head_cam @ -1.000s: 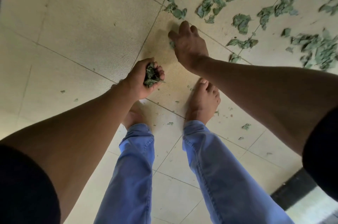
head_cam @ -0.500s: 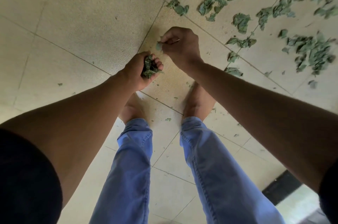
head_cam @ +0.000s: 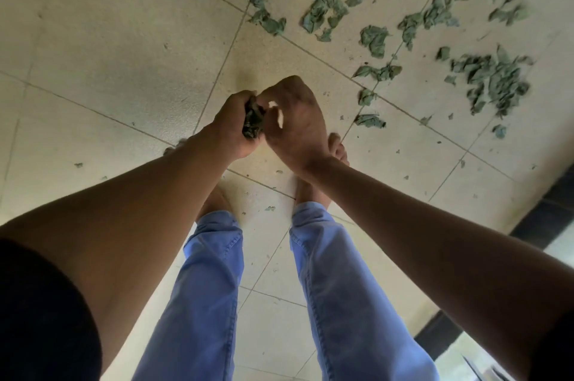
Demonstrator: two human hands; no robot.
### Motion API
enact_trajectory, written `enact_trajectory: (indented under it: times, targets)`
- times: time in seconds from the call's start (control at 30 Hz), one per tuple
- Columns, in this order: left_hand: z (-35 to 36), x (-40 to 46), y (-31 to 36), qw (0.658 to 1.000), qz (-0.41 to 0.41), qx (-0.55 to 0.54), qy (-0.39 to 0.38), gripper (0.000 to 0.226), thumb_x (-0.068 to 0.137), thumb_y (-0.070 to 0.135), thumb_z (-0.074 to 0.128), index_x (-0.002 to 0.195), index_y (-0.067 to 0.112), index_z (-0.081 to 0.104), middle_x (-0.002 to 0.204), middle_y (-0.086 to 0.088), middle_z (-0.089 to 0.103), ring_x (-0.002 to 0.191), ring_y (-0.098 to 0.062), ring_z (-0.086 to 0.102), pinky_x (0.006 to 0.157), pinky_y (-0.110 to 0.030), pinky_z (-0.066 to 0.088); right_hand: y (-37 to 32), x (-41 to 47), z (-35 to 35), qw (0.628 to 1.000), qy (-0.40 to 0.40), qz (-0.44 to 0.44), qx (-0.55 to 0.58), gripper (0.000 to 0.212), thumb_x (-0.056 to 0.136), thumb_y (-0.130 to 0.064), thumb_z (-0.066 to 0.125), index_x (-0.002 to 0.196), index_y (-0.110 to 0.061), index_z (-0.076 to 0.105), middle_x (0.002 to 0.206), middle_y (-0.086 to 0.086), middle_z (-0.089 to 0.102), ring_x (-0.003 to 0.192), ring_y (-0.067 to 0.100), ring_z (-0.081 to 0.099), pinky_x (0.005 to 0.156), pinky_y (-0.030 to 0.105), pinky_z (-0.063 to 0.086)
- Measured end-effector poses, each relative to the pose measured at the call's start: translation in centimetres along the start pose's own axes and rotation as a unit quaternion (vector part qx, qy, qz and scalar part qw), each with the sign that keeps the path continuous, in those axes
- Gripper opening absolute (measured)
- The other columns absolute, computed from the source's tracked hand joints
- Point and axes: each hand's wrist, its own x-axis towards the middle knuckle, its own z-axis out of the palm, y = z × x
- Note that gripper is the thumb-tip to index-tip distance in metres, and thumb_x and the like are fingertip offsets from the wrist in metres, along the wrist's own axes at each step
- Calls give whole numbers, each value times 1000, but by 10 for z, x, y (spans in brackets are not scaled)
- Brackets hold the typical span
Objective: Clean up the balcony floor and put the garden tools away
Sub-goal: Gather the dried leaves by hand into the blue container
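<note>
left hand (head_cam: 231, 129): grip closed around wad of leaves (head_cam: 252, 121) | right hand (head_cam: 295, 119): fingers curled, tips at wad, grip contents cannot be told | both hands touching, held above floor (head_cam: 124, 54) | loose leaves (head_cam: 484, 82) scattered on tiles, ahead and right | bare feet below hands

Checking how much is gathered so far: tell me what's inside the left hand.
The left hand grips a dark green wad of leaves; only its edge shows between the fingers. The right hand crowds against it, so the amount is hidden.
</note>
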Motion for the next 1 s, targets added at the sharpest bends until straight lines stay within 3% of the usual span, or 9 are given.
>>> enact_trajectory:
  times: [0.07,0.13,0.23,0.3,0.5,0.67,0.83,0.9,1.0]
  targets:
    - [10,1,-1,999,-8,-30,11,29,100,16,51,72,15,56,70,-1,56,64,-14,58,59,-23,54,24,-1,-14,997,19,60,-46,35,80,-3,52,108,-16,68,112,6,60,105,24,57,78,29,50]
    - [17,-1,-3,1000,-13,-26,0,35,101,15,52,67,15,54,63,-1,54,55,-13,55,57,-22,55,58,-4,-29,979,-18,127,-160,57,76,4,63,128,-20,60,129,9,54,118,27,51,86,34,52]
    - [23,-3,-4,1000,-21,8,-8,37,103,18,52,66,14,54,61,-1,55,52,-13,57,57,-22,56,105,-12,-50,935,-124,172,-286,88,70,-16,86,145,-27,40,146,15,37,127,36,40,95,46,49]
    - [25,-2,-4,999,-23,27,-11,37,103,18,51,66,14,54,62,-1,55,52,-13,57,57,-23,56,129,-14,-57,918,-157,147,-332,90,74,-13,81,148,-29,33,152,19,29,130,40,37,95,51,48]
    - [17,4,-1,998,-22,58,8,35,102,18,54,68,13,57,64,-2,57,55,-13,58,61,-24,56,157,-6,-63,931,-151,138,-302,67,86,7,59,144,-21,40,139,17,34,119,40,43,77,48,56]
    - [7,7,-4,998,-25,57,6,37,103,18,53,66,13,57,64,-2,58,57,-13,58,62,-24,56,162,-3,-59,949,-116,144,-256,33,93,8,49,123,-4,58,125,20,49,109,41,52,81,42,50]
    - [7,3,-7,998,-33,44,-1,33,102,19,57,69,12,60,67,-2,60,59,-13,61,64,-26,58,138,2,-53,970,-83,179,-145,24,85,5,58,101,-9,69,106,12,62,97,35,62,70,26,42]
    - [8,1,-8,999,-35,35,-6,32,102,19,57,71,11,61,68,-3,61,61,-13,61,64,-26,59,112,4,-49,982,-64,142,-103,19,84,2,64,93,-13,70,98,4,64,87,24,63,63,28,47]
    - [10,-3,-8,999,-29,16,-11,33,102,18,55,71,10,61,68,-3,62,63,-14,62,65,-27,60,65,4,-41,997,-28,72,-1,15,80,-2,70,84,-16,71,88,0,67,75,16,65,66,37,57]
